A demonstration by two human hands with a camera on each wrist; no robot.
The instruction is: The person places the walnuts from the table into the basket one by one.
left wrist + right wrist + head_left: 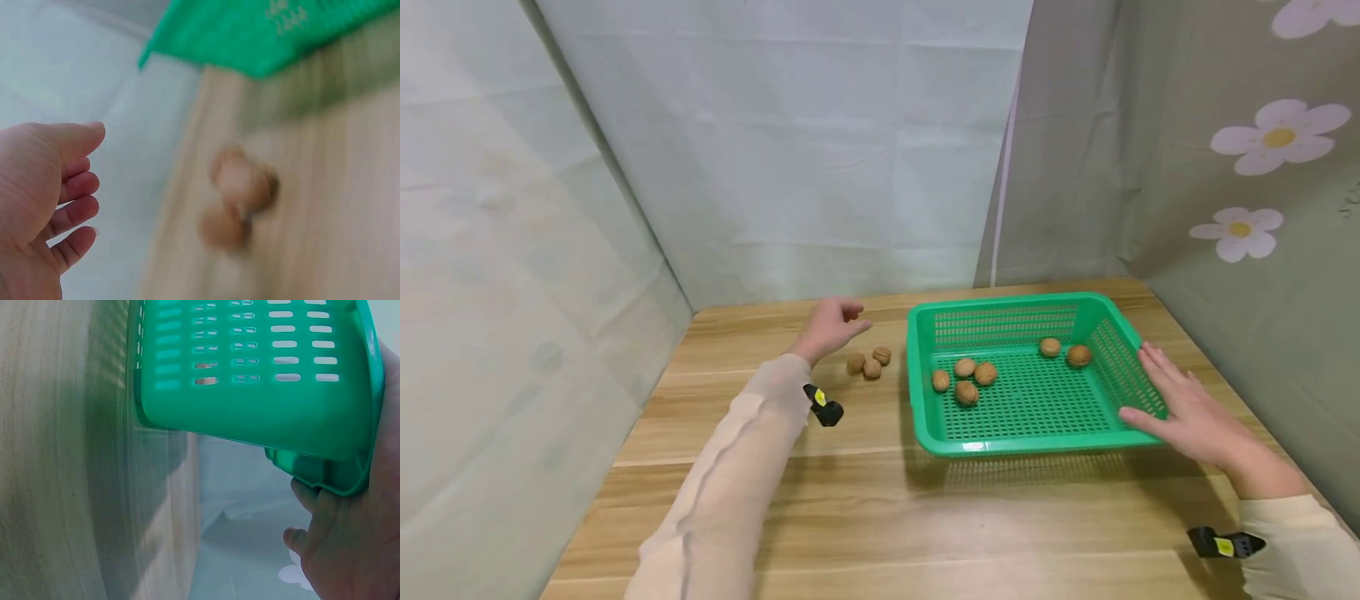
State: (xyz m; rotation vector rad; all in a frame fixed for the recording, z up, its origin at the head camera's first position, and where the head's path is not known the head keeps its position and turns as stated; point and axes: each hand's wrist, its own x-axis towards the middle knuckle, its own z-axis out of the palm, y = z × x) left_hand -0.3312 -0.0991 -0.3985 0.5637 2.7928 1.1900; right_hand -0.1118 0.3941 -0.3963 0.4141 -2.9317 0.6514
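Note:
My left hand (831, 327) hovers over the back left of the table, fingers loosely bent and nothing between them. Just below and to its right in the head view, three walnuts (872, 367) lie close together on the wood. The left wrist view shows these walnuts (240, 184) blurred, off to the side of the thumb and fingers. My right hand (1195, 417) rests at the right rim of a green plastic basket (1052, 444), fingers extended and thumb spread over the near corner. Inside the basket, several walnuts (986, 373) sit at the left and two at the back right.
The wooden table (850, 525) runs up to pale cloth (820, 167) hanging behind and at the left. Cloth with white flowers (1277, 137) hangs along the right side. The basket's slotted side (250, 412) stands on the wood beside my right wrist.

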